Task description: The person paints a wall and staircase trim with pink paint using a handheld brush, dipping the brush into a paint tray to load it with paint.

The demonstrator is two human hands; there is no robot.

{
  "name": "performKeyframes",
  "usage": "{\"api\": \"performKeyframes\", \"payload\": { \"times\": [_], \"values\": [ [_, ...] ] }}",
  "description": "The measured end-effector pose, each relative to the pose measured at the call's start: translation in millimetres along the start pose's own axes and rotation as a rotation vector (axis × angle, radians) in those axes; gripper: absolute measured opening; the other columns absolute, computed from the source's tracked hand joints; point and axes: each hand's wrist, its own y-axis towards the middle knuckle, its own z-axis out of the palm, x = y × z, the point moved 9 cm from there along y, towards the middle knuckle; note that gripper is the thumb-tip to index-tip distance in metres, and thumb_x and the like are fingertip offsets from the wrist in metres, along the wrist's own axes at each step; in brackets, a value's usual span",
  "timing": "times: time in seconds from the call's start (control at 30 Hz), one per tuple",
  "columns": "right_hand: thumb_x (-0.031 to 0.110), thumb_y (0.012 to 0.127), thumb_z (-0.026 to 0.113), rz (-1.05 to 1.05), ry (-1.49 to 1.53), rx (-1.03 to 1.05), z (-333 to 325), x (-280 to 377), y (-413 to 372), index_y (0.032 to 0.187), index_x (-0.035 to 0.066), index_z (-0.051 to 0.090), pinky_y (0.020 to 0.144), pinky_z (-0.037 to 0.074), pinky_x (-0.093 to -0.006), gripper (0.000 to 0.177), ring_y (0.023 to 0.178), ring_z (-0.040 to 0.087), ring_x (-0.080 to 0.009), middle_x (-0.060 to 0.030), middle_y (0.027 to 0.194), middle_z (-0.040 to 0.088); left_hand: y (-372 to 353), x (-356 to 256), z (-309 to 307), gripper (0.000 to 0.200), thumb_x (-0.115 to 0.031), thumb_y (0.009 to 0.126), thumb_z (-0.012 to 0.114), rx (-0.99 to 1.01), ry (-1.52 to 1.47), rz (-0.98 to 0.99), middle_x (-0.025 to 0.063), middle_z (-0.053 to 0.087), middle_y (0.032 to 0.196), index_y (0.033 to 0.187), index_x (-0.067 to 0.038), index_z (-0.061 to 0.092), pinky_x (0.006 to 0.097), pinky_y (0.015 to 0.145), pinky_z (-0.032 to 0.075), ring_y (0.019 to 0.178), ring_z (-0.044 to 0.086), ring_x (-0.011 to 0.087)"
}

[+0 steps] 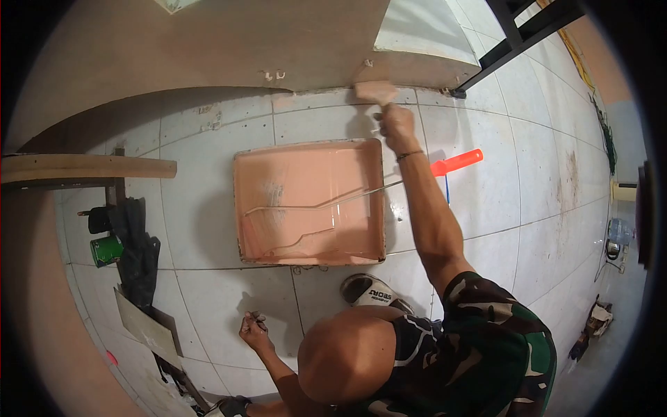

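Note:
My right hand (397,125) is stretched forward and closed on the handle of a flat, peach-coated brush (376,91), whose head is against the foot of the wall. Below it sits a wide tray (379,208) coated with peach paint. A paint roller with an orange handle (458,162) lies across the tray; its metal rod reaches into the paint, and its handle rests over the floor, partly behind my right forearm. My left hand (256,330) is held low, left of my head, with its fingers curled together; whether anything small is in them is hidden.
A wooden beam (90,167) juts in from the left, above a dark cloth (137,243) and a green can (105,251). A black metal frame (517,42) stands at the upper right. My sandalled foot (374,292) is just below the tray. Bottles and cables line the right side.

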Motion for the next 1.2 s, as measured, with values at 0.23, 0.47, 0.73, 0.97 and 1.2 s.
{"api": "performKeyframes", "payload": {
  "times": [0.23,0.47,0.73,0.97,1.2],
  "values": [
    [0.011,0.078,0.045,0.151,0.023,0.250,94.6,-20.5,-63.7,0.069,-0.001,0.051,0.035,0.026,-0.0271,0.016,0.042,0.040,-0.0141,-0.0111,0.061,0.052,-1.9,7.3,-15.7,0.033,-0.031,0.089,0.052,-0.068,0.014,-0.033,-0.0003,0.051,0.055,0.073,-0.003,0.059,0.0174,0.038,0.023,0.042,0.035,0.0026],
    [0.008,0.077,0.045,0.258,0.105,0.252,139.9,-44.6,-76.7,0.068,0.001,0.048,0.034,0.026,-0.0267,0.012,0.041,0.039,-0.0145,-0.0107,0.059,0.050,-3.0,12.7,-13.6,0.034,-0.031,0.089,0.051,-0.025,-0.007,-0.010,0.0007,0.052,0.056,0.073,-0.002,0.059,0.0177,0.039,0.023,0.043,0.035,0.0031],
    [0.009,0.079,0.042,0.303,0.255,0.369,183.1,-54.4,-76.2,0.076,0.001,0.049,0.036,0.030,-0.0251,0.012,0.042,0.040,-0.0130,-0.0094,0.060,0.051,-1.5,17.6,-23.9,0.038,-0.036,0.089,0.051,-0.042,0.012,-0.001,0.0010,0.050,0.055,0.075,-0.001,0.059,0.0182,0.038,0.022,0.042,0.035,0.0039],
    [0.009,0.079,0.041,0.287,0.278,0.325,178.4,-50.5,-52.5,0.077,0.002,0.050,0.037,0.029,-0.0242,0.011,0.043,0.040,-0.0118,-0.0082,0.061,0.052,-2.9,11.8,-31.9,0.036,-0.035,0.089,0.051,-0.067,0.028,0.028,0.0004,0.050,0.055,0.074,-0.003,0.059,0.0181,0.037,0.022,0.041,0.035,0.0033],
    [0.009,0.081,0.040,0.317,0.238,0.335,147.0,-49.4,-37.4,0.076,0.004,0.048,0.037,0.028,-0.0229,0.011,0.042,0.038,-0.0098,-0.0075,0.061,0.052,-5.5,4.8,-22.0,0.035,-0.033,0.089,0.051,-0.059,0.002,-0.015,-0.0002,0.051,0.057,0.074,-0.003,0.059,0.0170,0.037,0.023,0.041,0.036,0.0027]
  ]
}}
